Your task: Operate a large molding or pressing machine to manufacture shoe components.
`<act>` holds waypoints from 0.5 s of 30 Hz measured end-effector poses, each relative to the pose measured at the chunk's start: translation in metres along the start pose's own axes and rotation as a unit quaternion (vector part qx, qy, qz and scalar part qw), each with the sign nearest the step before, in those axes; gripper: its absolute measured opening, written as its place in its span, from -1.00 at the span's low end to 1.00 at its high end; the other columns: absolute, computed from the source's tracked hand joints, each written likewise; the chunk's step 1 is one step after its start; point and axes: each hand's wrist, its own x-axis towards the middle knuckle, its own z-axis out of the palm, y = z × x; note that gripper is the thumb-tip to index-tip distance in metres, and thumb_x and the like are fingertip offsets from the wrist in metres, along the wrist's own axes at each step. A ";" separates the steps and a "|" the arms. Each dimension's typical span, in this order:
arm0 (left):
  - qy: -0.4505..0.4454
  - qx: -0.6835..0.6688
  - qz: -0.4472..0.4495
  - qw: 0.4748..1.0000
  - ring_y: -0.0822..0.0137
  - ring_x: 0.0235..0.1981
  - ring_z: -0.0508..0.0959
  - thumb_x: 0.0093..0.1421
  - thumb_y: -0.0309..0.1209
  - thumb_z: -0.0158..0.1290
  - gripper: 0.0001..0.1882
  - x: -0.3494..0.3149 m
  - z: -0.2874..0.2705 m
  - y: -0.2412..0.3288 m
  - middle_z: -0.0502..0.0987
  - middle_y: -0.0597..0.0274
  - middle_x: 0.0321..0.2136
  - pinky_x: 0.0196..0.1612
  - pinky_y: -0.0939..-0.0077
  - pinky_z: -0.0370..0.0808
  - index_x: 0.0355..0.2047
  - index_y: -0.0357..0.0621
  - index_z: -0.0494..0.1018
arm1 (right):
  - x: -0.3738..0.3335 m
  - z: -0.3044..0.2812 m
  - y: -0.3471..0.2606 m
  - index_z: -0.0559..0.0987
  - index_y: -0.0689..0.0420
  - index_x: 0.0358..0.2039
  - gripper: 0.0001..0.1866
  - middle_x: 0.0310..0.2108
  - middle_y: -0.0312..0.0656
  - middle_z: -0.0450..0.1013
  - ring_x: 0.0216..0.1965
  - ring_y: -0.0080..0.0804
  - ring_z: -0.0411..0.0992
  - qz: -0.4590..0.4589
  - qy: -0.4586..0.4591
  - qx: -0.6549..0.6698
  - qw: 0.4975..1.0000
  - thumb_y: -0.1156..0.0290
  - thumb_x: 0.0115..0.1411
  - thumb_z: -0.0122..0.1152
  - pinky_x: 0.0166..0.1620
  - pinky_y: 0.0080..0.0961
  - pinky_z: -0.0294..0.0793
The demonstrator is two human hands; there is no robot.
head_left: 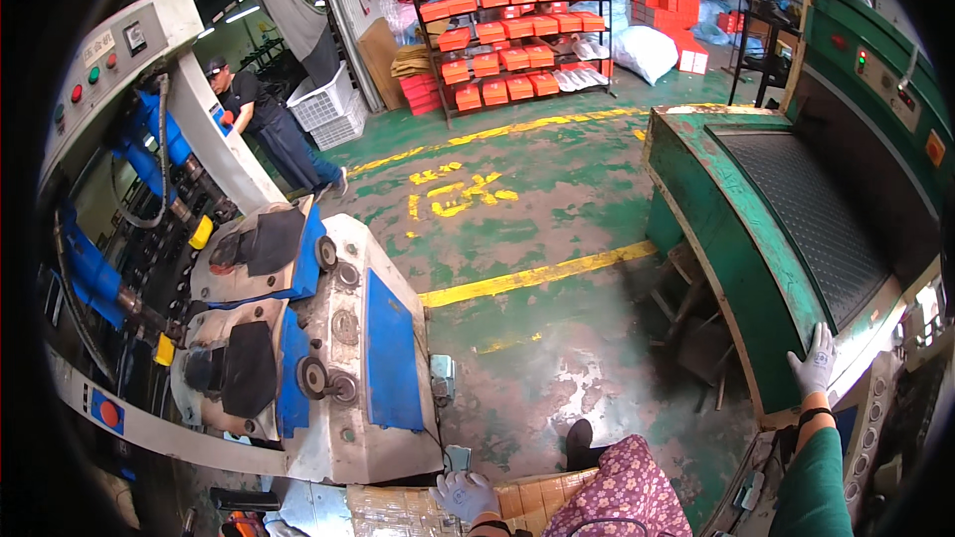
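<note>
"Where are the two hands?"

"Well apart. The right hand (813, 368), in a pale grey-white work glove, rests on the near corner of a large green metal conveyor machine (741, 268) at the right. Its fingers lie stretched out, thumb spread to the side, nothing clamped between them. The fingertips sit just beside the near end of the machine's black textured belt (811, 214). A green sleeve (818, 482) covers that forearm."

"And the left hand?"

"The left hand (465, 497), gloved alike, is low in the view, at the far edge of a worktop (398, 511) covered in brown cardboard and shiny clear tape. Its fingers look slightly bent; I cannot tell whether they grip that edge."

"What stands around them?"

"At the left, a white-and-blue press machine (393, 353) carries two dark flat pads (252, 368), one beyond the other. Purple flowered cloth (627, 492) covers the wearer's lap area. Past a worn green floor (587, 328) with yellow lines, a black metal rack (609, 35) holds rows of orange-red boxes (517, 29). A co-worker in dark clothes (271, 129) leans toward the press machine's far side."
</note>
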 end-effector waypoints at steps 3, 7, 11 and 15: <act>0.030 0.002 -0.003 1.000 0.09 0.13 0.38 0.10 -0.26 0.10 -0.80 -0.002 0.007 -0.004 0.59 0.22 -0.23 0.37 -0.06 0.03 -0.40 -0.09 0.61 | 0.000 -0.006 -0.007 0.11 0.16 0.41 0.06 0.42 0.02 0.07 0.45 -0.03 -0.02 -0.005 -0.018 0.005 1.000 0.16 -0.04 0.44 0.46 -0.10 -0.08; -0.014 -0.024 -0.012 1.000 0.06 0.16 0.39 0.11 -0.27 0.09 -0.76 0.002 -0.008 0.007 0.61 0.15 -0.19 0.38 -0.07 0.05 -0.37 -0.17 0.63 | -0.004 -0.011 -0.001 0.11 0.18 0.41 0.05 0.42 0.02 0.07 0.44 -0.02 0.00 0.007 -0.013 -0.010 1.000 0.18 -0.03 0.44 0.45 -0.12 -0.06; 0.000 -0.024 -0.013 1.000 0.05 0.16 0.39 0.09 -0.28 0.11 -0.75 0.000 -0.003 0.004 0.61 0.12 -0.17 0.38 -0.07 0.08 -0.37 -0.18 0.64 | -0.001 0.000 0.006 0.11 0.18 0.41 0.06 0.42 0.03 0.07 0.43 0.00 0.01 -0.007 -0.001 0.003 1.000 0.21 -0.06 0.46 0.45 -0.13 -0.05; -0.004 -0.028 -0.033 0.999 0.07 0.17 0.39 0.09 -0.27 0.11 -0.75 0.000 -0.002 0.003 0.62 0.11 -0.15 0.38 -0.05 0.09 -0.37 -0.18 0.64 | 0.003 0.010 0.013 0.11 0.20 0.41 0.07 0.41 0.04 0.08 0.43 0.00 0.02 -0.024 0.013 0.003 1.000 0.23 -0.07 0.46 0.44 -0.13 -0.04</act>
